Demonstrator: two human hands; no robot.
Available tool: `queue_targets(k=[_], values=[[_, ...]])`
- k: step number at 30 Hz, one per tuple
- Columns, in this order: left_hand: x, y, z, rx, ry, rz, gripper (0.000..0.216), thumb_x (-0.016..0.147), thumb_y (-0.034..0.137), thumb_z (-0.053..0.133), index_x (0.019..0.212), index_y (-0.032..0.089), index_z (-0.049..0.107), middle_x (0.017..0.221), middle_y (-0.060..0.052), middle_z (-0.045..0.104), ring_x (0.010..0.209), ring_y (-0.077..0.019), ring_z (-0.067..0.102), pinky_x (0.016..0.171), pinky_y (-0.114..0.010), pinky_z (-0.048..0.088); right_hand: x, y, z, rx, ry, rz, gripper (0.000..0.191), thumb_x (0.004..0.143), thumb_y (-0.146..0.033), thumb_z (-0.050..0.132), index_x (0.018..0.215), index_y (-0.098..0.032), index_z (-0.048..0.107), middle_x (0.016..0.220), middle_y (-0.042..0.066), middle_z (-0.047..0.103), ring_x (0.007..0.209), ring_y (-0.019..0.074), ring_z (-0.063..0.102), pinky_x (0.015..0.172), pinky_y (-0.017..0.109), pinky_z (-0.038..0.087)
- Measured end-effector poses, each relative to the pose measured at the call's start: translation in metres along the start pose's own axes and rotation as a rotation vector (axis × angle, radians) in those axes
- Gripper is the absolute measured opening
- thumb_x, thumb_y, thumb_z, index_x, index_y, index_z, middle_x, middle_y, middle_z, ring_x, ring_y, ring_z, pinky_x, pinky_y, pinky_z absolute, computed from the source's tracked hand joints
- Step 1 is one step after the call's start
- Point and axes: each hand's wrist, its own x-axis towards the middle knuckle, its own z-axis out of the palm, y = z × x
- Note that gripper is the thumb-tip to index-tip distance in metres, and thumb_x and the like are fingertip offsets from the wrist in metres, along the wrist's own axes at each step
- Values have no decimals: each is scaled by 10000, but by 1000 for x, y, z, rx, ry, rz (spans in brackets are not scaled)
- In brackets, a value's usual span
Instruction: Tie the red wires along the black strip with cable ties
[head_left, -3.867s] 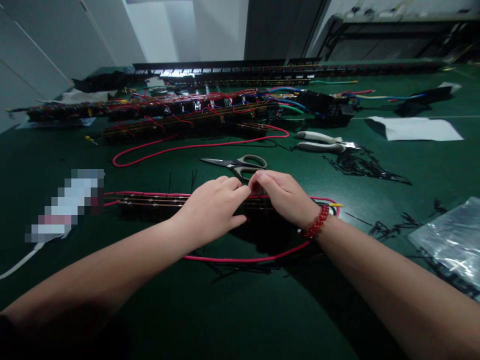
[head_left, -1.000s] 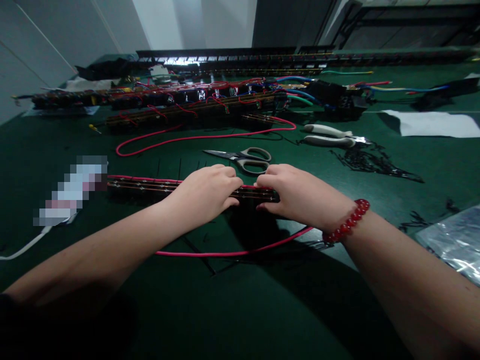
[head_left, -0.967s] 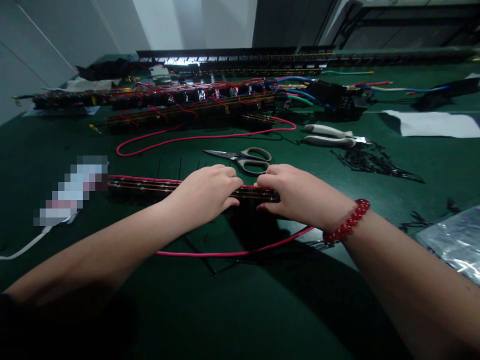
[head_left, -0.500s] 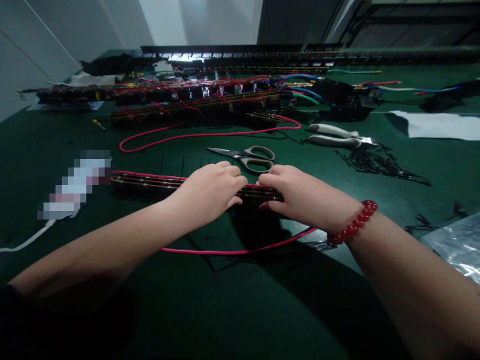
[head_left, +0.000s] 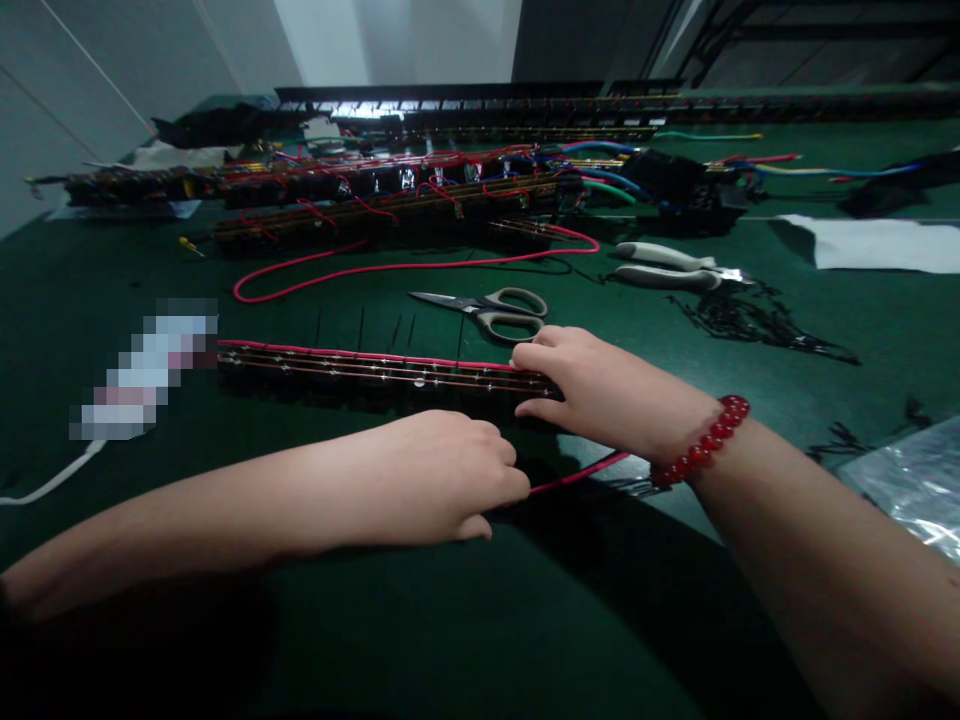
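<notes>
A long black strip with copper bars and a red wire along its top lies across the green table in front of me. My right hand, with a red bead bracelet at the wrist, grips the strip's right end, fingers curled over it. My left hand lies nearer to me, fingers closed in a pinch on the red wire that loops in front of the strip. Several black cable ties stick up behind the strip.
Scissors lie just behind my right hand, with white-handled pliers further right. A pile of cut black tie ends, white paper and a plastic bag are at the right. More wired strips fill the back.
My left hand has left the strip and come back toward me, closing on the red wire loop in front. My right hand stays on the strip's right end.
</notes>
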Motion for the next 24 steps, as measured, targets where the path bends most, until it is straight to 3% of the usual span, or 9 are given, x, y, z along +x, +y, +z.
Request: queue_targets(k=[8,24], values=[[7,-10,7,38,69,70,139,862,207,651,998,208,626,935,-33,691,888,-211,635,774,-341,468,0,1,1,-6,13,-3,221,835,-287,704,1021,-187,636,1108,110,599,970,240,571,765,332,466],[12,-10,16,28,46,113,206,834,259,707,1024,218,639,919,-28,692,838,-204,648,758,-334,478,0,2,2,-9,16,-1,224,824,-294,713,1007,-195,630,1092,101,596,965,241,569,752,330,460]])
